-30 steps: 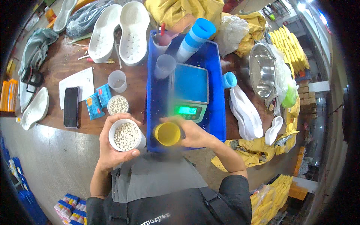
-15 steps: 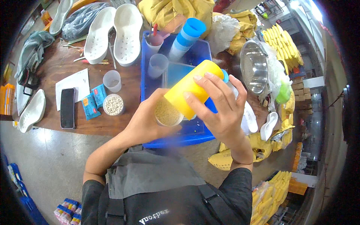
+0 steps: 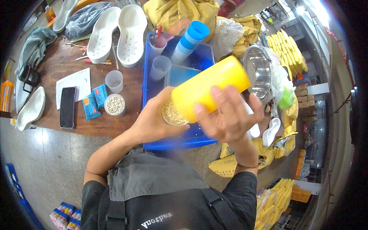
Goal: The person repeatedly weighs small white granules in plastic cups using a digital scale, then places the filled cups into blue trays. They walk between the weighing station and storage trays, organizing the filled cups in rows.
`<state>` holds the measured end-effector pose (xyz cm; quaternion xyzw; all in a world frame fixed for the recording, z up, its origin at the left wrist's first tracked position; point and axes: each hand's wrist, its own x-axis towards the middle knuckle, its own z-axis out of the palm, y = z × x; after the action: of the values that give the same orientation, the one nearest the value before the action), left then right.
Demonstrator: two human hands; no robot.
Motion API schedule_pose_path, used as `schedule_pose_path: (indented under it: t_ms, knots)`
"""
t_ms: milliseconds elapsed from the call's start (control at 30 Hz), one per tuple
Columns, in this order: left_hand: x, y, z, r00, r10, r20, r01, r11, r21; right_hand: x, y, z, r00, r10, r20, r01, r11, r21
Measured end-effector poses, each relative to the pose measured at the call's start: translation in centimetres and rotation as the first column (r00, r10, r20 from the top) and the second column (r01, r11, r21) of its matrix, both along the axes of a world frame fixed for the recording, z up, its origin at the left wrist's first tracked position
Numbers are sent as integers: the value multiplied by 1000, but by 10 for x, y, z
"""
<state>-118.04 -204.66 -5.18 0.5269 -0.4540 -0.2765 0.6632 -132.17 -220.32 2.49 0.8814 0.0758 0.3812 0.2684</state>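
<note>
My left hand (image 3: 154, 117) is wrapped round a clear plastic cup (image 3: 174, 122) with pale cream pellets (image 3: 171, 112) inside. My right hand (image 3: 230, 117), blurred, holds a yellow cylinder (image 3: 212, 88) from its near side. The cylinder lies tilted, its lower left end over the cup's mouth and its other end raised to the right; it hides part of the cup. Both hands are above the near part of a blue tray (image 3: 180, 145). In the tray stand a stack of blue cups (image 3: 189, 42) and a clear empty cup (image 3: 160, 68).
On the brown table (image 3: 50, 65) are a phone (image 3: 68, 107), blue packets (image 3: 92, 106), a cup of white pellets (image 3: 115, 104) and an empty cup (image 3: 114, 81). White sole-shaped pieces (image 3: 131, 36) lie behind. To the right stand a steel bowl (image 3: 257, 71) and yellow sacks (image 3: 226, 165).
The yellow cylinder has swung so its raised end reaches farther right, and my right hand has turned with it. More pellets show in the cup. My left hand stays nearly still.
</note>
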Motion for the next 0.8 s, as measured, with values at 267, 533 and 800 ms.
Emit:
schedule_pose_path:
  t_ms: [267,533,800]
  knots:
    - [7,15,-7,996,94,9,-94,996,4,30,-75,-104,966,-9,-257,257,-24,966]
    - [17,26,-8,979,188,-82,-188,982,7,-25,-83,-120,942,-99,-322,336,223,915]
    - [21,22,0,970,236,-50,-235,972,26,-69,-54,-109,883,20,-469,397,503,768]
